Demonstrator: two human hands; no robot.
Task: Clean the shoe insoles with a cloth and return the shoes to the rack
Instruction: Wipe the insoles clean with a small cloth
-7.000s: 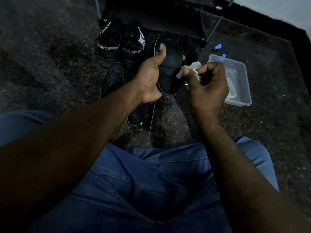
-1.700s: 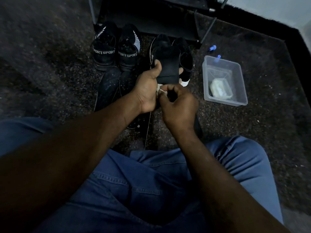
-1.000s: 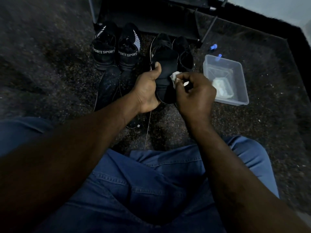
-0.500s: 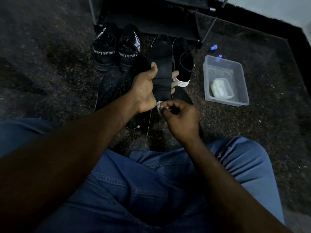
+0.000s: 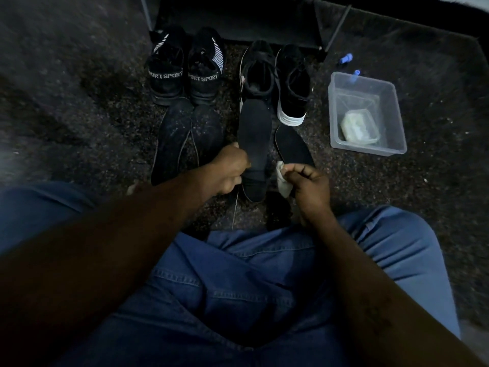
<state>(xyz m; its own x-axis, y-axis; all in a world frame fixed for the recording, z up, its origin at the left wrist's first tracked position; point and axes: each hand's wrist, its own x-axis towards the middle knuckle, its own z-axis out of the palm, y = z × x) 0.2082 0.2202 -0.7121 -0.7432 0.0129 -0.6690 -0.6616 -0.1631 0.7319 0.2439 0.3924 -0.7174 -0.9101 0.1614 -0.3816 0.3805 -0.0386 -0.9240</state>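
From the head view, the left hand [image 5: 229, 172] gripped a black insole [image 5: 254, 144] over the floor. The right hand [image 5: 309, 184] pinched a small cloth [image 5: 282, 180] just beside it. The cloth looked tiny, so it could slip out during wiping. The shoes [image 5: 275, 80] waited before the rack [image 5: 238, 17].

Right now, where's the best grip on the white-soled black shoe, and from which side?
Probably the heel collar of the white-soled shoe, coming from above on the near side: it stands upright on the carpet, opening up, heel toward the person.
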